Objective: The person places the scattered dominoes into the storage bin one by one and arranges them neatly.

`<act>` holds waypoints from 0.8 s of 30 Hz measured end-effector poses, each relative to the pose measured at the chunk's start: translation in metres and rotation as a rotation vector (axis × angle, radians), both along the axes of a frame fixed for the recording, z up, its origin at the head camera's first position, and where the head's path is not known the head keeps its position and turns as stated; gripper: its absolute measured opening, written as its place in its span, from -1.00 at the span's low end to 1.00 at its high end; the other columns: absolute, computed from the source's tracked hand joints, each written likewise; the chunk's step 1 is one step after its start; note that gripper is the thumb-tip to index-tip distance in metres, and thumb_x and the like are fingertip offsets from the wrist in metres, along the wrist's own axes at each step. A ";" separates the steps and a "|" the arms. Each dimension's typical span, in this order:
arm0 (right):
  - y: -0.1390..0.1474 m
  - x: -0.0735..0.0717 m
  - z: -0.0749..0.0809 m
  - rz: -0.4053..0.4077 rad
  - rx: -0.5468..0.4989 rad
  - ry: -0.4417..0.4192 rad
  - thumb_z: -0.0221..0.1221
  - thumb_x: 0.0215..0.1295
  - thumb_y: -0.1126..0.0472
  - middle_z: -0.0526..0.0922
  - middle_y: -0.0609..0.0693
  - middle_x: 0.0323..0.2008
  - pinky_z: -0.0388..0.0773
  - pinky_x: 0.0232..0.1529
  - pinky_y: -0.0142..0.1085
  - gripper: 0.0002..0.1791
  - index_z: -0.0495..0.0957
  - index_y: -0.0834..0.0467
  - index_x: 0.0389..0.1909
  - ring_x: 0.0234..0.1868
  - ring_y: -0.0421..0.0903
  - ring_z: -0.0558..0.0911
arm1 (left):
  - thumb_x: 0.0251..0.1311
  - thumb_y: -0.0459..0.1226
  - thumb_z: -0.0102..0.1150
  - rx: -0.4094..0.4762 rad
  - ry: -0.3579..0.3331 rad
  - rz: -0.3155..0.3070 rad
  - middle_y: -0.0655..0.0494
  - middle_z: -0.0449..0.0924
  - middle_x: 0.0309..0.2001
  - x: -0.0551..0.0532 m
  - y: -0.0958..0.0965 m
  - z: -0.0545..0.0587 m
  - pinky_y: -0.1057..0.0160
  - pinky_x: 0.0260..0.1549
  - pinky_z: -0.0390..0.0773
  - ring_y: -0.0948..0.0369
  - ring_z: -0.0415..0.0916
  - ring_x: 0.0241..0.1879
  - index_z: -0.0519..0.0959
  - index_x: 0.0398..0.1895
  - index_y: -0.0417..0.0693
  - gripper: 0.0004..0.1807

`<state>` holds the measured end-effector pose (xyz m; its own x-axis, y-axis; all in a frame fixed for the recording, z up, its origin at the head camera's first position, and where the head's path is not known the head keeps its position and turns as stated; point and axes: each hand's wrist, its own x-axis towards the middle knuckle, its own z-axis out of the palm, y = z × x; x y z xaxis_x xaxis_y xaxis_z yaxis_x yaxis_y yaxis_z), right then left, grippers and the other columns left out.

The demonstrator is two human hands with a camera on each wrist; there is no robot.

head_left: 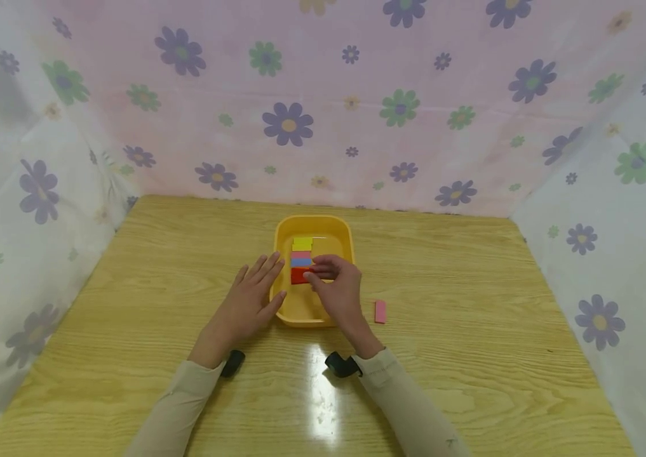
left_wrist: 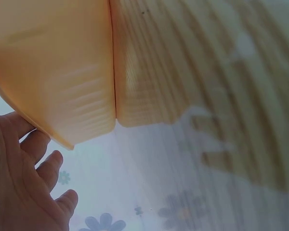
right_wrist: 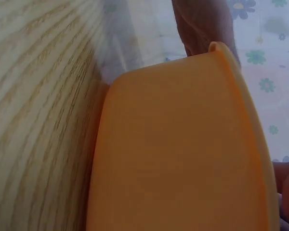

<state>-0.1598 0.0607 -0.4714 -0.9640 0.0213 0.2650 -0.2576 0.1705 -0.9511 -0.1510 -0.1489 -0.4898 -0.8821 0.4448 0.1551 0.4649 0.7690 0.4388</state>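
Note:
A yellow tray (head_left: 313, 322) stands on the table with a row of small blocks inside. From back to front come yellow blocks (head_left: 302, 244), a pink block (head_left: 301, 255), a blue block (head_left: 300, 262) and a red block (head_left: 298, 275). Over the tray, my right hand (head_left: 338, 289) pinches the red block at its right end between thumb and fingers. My left hand (head_left: 249, 301) rests with spread, fairly straight fingers on the tray's left rim. In the left wrist view, its fingers (left_wrist: 49, 169) lie along that rim. The right wrist view shows mostly the tray's outer wall (right_wrist: 173, 144).
A loose pink block (head_left: 380, 311) lies on the wooden table (head_left: 471, 330), right of the tray. Flowered cloth (head_left: 323, 82) hangs behind the table and along both sides. Dark wrist cameras (head_left: 342, 364) sit under both sleeves, near the tray's front.

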 end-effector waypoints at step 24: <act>-0.009 -0.018 0.001 0.000 0.477 -0.358 0.47 0.09 0.37 0.74 0.19 -0.33 0.66 -0.32 -0.24 -0.61 0.63 0.43 -0.07 -0.39 -0.02 0.68 | 0.54 0.02 -0.05 -0.006 0.017 -0.001 0.01 -0.02 0.64 -0.001 0.001 0.000 -0.33 0.49 -0.09 -0.10 -0.08 0.61 0.14 0.61 -0.12 -0.28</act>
<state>-0.1782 0.0519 -0.4704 -0.9952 -0.0202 -0.0961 0.0648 0.6004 -0.7971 -0.1519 -0.1482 -0.4896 -0.8789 0.4468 0.1670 0.4730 0.7710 0.4264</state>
